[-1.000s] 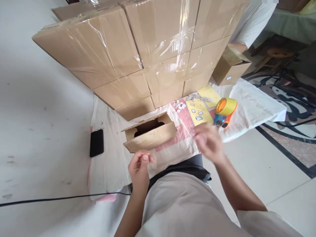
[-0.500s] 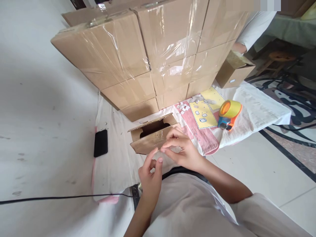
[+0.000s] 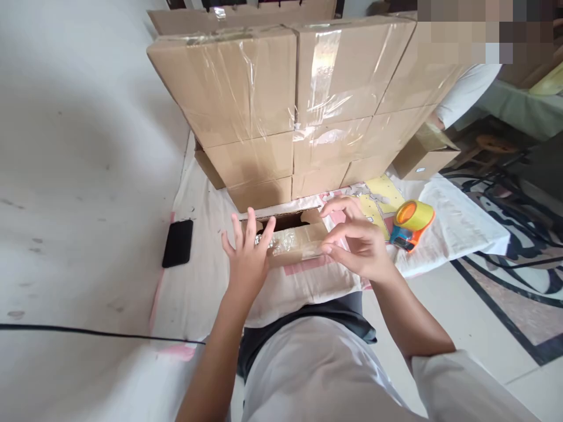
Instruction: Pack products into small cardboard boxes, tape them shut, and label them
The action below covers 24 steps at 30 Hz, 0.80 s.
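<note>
A small cardboard box (image 3: 314,218) lies on the cloth in front of me, its slot-like opening facing up. Across its near side runs a shiny strip of clear tape (image 3: 288,241). My right hand (image 3: 363,243) pinches the right end of this strip between thumb and forefinger, the other fingers curled above. At the strip's left end is my left hand (image 3: 246,258), fingers spread apart; its fingertips are by the box's left end. Whether the tape sticks to those fingers I cannot tell.
Taped cardboard boxes (image 3: 246,88) form a tall stack behind. An orange and blue tape dispenser (image 3: 409,225) with yellow tape stands right, beside yellow sticker sheets (image 3: 382,193). A black phone (image 3: 177,243) lies left. Another person's sleeve (image 3: 468,94) shows by a carton (image 3: 428,161).
My hands were close together at the fingertips; they have moved apart, left hand leftward and right hand rightward, with the tape strip now stretched between them. The view has shifted too.
</note>
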Each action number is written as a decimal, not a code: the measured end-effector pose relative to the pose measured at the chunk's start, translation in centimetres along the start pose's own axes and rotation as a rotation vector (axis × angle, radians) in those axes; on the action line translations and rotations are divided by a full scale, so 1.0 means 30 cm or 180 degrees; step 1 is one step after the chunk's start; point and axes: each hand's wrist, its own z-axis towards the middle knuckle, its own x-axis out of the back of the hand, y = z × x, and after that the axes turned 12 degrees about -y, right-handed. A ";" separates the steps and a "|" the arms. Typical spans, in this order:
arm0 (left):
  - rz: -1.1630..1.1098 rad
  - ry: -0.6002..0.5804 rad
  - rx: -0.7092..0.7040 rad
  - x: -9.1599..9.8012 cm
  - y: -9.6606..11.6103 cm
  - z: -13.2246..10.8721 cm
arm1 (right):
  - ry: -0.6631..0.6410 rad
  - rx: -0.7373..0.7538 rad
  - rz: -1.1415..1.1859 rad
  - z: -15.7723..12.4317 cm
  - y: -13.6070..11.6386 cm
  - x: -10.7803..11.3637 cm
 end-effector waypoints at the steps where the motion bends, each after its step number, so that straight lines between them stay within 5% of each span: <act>1: -0.0042 -0.0096 0.0012 0.007 0.005 0.002 | -0.0077 -0.0007 0.0040 0.010 -0.002 0.001; 8: -0.0443 -0.0657 0.0031 0.021 0.004 -0.039 | -0.0231 -0.0464 0.0194 0.083 0.131 -0.099; 12: -0.0218 -0.0563 -0.0166 0.005 0.006 -0.043 | -0.0559 -0.1109 -0.0608 0.115 0.236 -0.194; 16: -0.0151 -0.0618 -0.0293 -0.002 0.012 -0.043 | -0.0614 -0.1724 -0.1608 0.129 0.249 -0.231; 19: -0.0248 -0.0602 -0.0241 0.000 0.019 -0.045 | 0.0015 -0.1888 -0.2272 0.087 0.305 -0.148; 22: -0.0296 -0.0335 -0.0315 0.009 0.032 -0.041 | 0.0731 -0.2145 -0.2484 -0.046 0.428 0.043; 24: -0.0300 -0.0055 -0.0751 0.015 0.059 -0.034 | 0.1030 -0.2605 -0.2216 -0.172 0.507 0.175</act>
